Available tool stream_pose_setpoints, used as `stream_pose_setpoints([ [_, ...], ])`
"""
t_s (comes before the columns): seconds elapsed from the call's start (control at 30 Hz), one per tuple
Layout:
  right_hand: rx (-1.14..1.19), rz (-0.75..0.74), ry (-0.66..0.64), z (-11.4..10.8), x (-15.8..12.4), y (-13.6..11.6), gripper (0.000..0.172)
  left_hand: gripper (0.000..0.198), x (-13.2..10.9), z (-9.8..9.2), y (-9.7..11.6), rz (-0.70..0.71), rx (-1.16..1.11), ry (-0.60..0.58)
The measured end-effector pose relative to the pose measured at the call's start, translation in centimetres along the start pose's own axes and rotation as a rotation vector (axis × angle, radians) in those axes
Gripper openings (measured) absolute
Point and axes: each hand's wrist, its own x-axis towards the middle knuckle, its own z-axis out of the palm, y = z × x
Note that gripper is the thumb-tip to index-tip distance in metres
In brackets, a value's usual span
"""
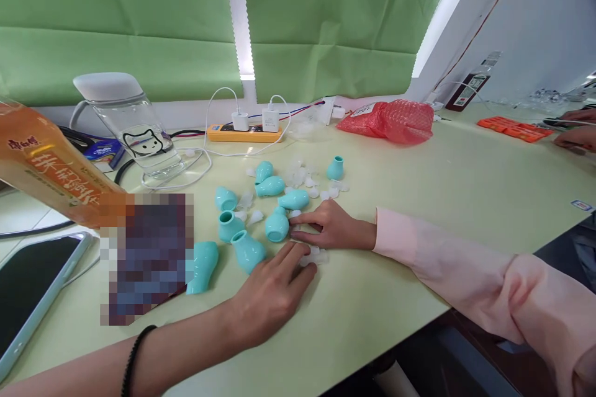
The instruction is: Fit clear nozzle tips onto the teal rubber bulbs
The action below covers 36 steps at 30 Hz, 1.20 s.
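My left hand [274,288], with a black band on its wrist, rests low over the table. Its fingers curl onto a small translucent plastic piece [318,255]. From the right reaches my right hand [331,224] in a pink sleeve, its thumb and finger apart at the side of a glossy teal vase-shaped piece [277,225]. Another teal piece [248,250] lies just beyond my left knuckles. Several more teal pieces, such as one on its side [293,200] and one upright [335,168], are scattered around with small translucent bits [300,173].
At the left are a tilted orange drink bottle [60,167], a clear cup [142,136], a phone [37,291] and a blurred item [149,257]. A power strip [244,133] and red bubble wrap [388,122] lie behind. Another person's hand [577,136] is far right.
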Motion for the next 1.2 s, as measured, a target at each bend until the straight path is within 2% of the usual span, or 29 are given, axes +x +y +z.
stream_pose_setpoints([
  [0.17, 0.129, 0.085, 0.012, 0.0, 0.2, -0.3, 0.024, 0.017, 0.3, -0.4, -0.1, 0.058, -0.016, -0.063],
  [0.3, 0.362, 0.21, 0.001, -1.4, -0.5, -0.3, 0.024, 0.022, 0.1, 0.0, -0.1, 0.025, -0.021, -0.098],
  [0.4, 0.59, 0.338, -0.136, -2.7, -1.1, 0.2, 0.025, 0.021, -0.2, 0.2, -0.1, 0.006, -0.048, -0.073],
  [0.5, 0.736, 0.378, -0.308, -3.5, -1.6, 0.6, 0.025, 0.017, -0.2, 0.1, 0.0, 0.004, -0.084, -0.05],
  [0.73, 0.778, 0.355, -0.425, -3.6, -1.4, 0.3, 0.023, 0.022, 0.0, -0.4, 0.1, 0.014, -0.158, -0.075],
  [0.9, 0.819, 0.363, -0.438, -3.9, -1.4, 0.0, 0.022, 0.02, -0.1, -0.2, 0.0, 0.012, -0.179, -0.027],
  [1.2, 0.834, 0.394, -0.437, -3.8, -1.4, -0.1, 0.022, 0.023, 0.1, -0.4, 0.4, -0.098, -0.185, -0.104],
])
